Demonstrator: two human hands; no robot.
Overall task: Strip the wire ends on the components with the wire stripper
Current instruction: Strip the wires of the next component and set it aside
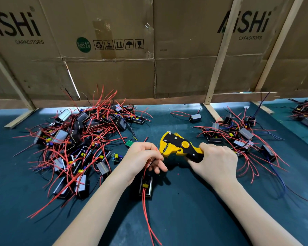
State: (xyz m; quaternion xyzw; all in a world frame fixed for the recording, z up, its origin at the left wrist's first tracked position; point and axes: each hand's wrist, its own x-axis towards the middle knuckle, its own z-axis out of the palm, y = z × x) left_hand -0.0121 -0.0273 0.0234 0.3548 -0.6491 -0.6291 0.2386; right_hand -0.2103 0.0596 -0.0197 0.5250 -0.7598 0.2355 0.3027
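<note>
My right hand (214, 162) grips the handles of a yellow and black wire stripper (176, 144), whose jaws point left. My left hand (144, 157) pinches thin wires, a black one and a red one, with the black wire's end at the stripper's jaws. Those wires run down to a black boxed component (146, 186) that lies on the mat below my left hand, with long red wires trailing toward me.
A big heap of components with red wires (78, 139) covers the left of the dark green mat (185, 210). A smaller heap (242, 137) lies to the right, one lone component (195, 117) behind. A cardboard wall (149, 50) with wooden struts closes the back.
</note>
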